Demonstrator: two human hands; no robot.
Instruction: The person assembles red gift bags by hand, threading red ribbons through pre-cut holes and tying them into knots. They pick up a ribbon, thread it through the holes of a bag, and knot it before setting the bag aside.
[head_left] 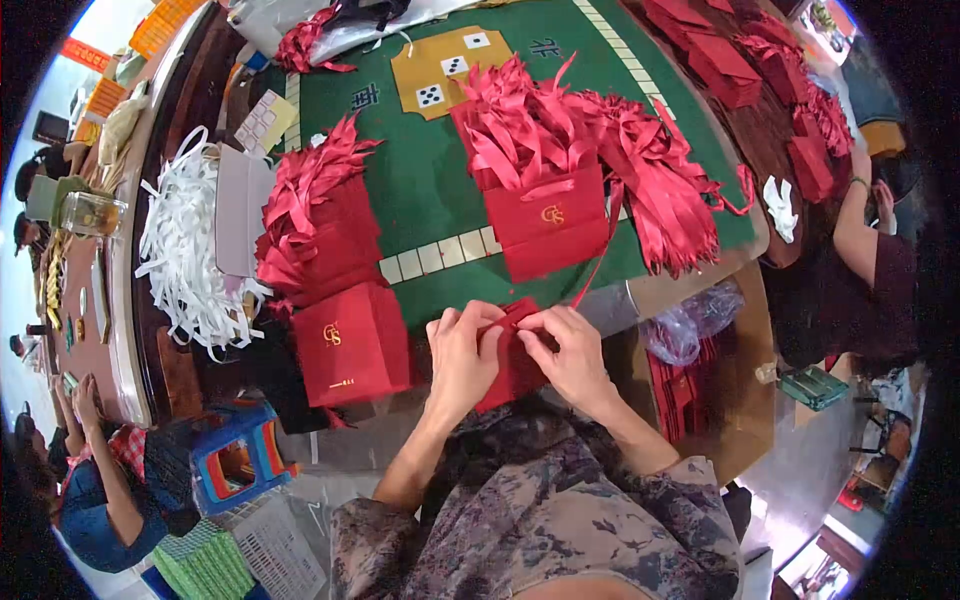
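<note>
A red paper bag (508,386) lies at the table's near edge, between my two hands. My left hand (462,362) is closed, its thumb and fingers pinching the bag's upper edge. Opposite it, my right hand (570,358) pinches a red ribbon (592,277) at the same edge; the fingertips hide the exact grip. Just beyond stands a stack of red bags (548,228) with gold lettering, topped by loose ribbons (525,125). To its right lies a bundle of red ribbons (660,190). More red bags (352,345) sit left of my left hand.
Green mat (420,160) with a printed tile border covers the table. White strips (185,240) spill around a box (245,210) at left. A clear plastic bag (692,322) and more red bags (680,392) are at lower right. Other people's arms (855,220) show at both sides.
</note>
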